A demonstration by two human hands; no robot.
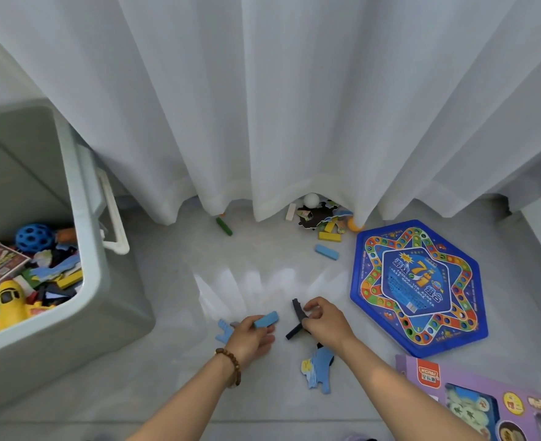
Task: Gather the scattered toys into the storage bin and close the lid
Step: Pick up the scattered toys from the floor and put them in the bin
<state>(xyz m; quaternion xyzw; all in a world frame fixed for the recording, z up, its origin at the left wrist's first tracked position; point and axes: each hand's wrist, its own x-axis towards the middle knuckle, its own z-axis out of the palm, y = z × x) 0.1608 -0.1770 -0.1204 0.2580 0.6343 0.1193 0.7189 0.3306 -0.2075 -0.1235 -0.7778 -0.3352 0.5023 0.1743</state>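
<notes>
Left hand [253,337] has its fingers clamped on a blue block [265,320], right hand [325,319] pinches dark puzzle pieces [297,316], collecting several per trip; the open storage bin [97,281] waits left, more toys under the curtain [294,106]

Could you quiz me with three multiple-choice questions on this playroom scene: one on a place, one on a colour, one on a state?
1. Where does the storage bin stand?
A. Left of the hands
B. Right of the hands
C. Behind the curtain

2. What colour is the block in the left hand?
A. Red
B. Light blue
C. Green

3. What is the right hand doing?
A. Resting empty
B. Holding dark flat pieces
C. Lifting the game board

Answers:
1. A, the bin fills the left edge.
2. B, a light blue bar lies in its fingers.
3. B, its fingers close on the dark pieces.
</notes>
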